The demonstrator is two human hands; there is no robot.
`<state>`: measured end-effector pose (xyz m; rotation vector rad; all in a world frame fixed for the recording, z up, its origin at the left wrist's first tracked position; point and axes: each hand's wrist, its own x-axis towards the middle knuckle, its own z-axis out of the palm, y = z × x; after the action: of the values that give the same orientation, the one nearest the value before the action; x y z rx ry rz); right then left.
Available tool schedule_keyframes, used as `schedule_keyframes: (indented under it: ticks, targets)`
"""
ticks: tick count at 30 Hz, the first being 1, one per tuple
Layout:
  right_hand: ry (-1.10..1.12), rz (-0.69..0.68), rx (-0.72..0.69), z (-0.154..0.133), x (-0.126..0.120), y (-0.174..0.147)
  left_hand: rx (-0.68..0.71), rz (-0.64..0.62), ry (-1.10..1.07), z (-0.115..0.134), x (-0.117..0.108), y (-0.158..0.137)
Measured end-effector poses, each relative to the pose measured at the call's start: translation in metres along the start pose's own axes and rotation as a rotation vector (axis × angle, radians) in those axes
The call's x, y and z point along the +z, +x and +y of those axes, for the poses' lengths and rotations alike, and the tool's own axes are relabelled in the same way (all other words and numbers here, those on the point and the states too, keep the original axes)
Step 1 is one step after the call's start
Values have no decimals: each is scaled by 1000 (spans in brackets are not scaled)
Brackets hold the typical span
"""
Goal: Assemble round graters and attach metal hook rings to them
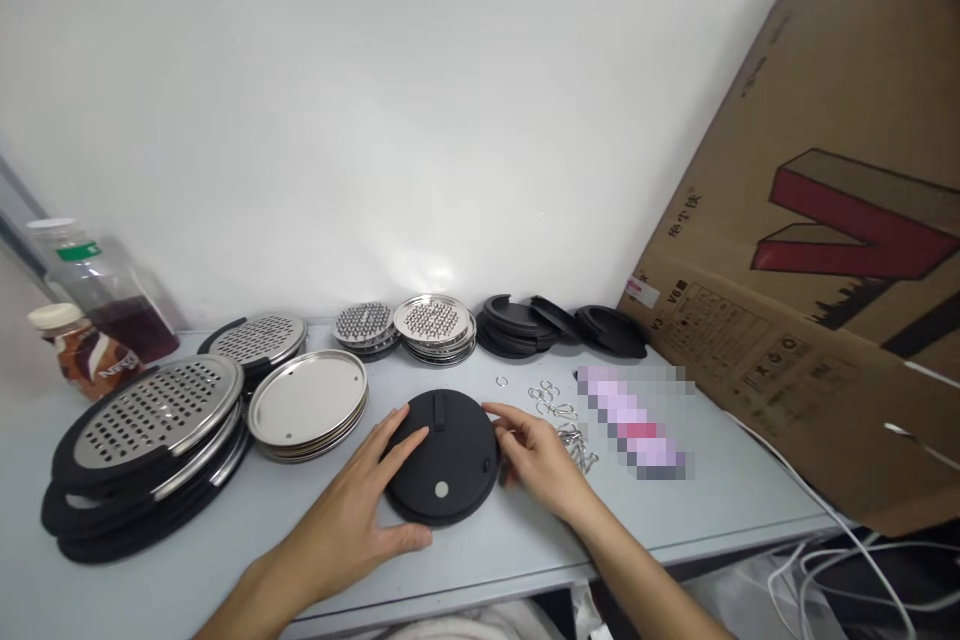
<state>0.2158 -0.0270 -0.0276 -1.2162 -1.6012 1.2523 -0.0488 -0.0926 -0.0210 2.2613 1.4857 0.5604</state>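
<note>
A black round disc (450, 460) lies on the table between my hands, with a raised tab near its far edge and a pale round spot on its near side. My left hand (367, 495) grips its left side, index fingertip on the face and thumb by the near edge. At the right rim, my right hand (536, 460) holds the disc with the index finger along the edge and the other fingers curled, partly hidden. Close to the right hand are small metal clips (576, 445) and several thin metal rings (551, 398).
Stacked round graters (161, 410) with black rims and plain metal discs (307, 400) stand left. Along the wall are grater plates (431, 320) and black round parts (517, 325). Two bottles (90, 350) are far left; a cardboard box (825, 250) leans right. A blurred purple item (634, 420) lies nearby.
</note>
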Motion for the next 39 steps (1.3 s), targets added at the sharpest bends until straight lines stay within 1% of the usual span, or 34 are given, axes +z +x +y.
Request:
schedule_keyframes:
  ticks: [4,7,11,15,21,24,28,30,33,35,36,39]
  targets:
    - [-365,62,-207,-5,-1,-5,18,29,20,-3,1,-1]
    - [-479,77,-283,-8,-2,-6,46,52,36,-5,2,1]
    - [-546,103,-317,-7,-1,-5,81,64,55,-5,2,1]
    - [-590,105,-340,-6,1,-4,73,50,70,-4,1,1]
    - [-566,129,-299,-6,0,-3,89,27,85,-8,3,0]
    - [-590,96,-302,-7,0,-4,90,24,93,-10,5,0]
    - [-648,77,-347,-10,0,-7,86,43,108,-13,7,-1]
    - [-650,32,-415,-12,-1,-10,86,62,113,-14,8,-1]
    - [-643,-145,-493,-14,-2,-14,98,80,111,-17,10,0]
    - [-649,-253,-490,-15,-2,-16,99,76,107,-19,11,0]
    - [-654,-285,-483,-15,-1,-16,97,72,106,-20,12,1]
    - [-667,-322,-460,-16,-1,-16,88,61,103,-20,12,1]
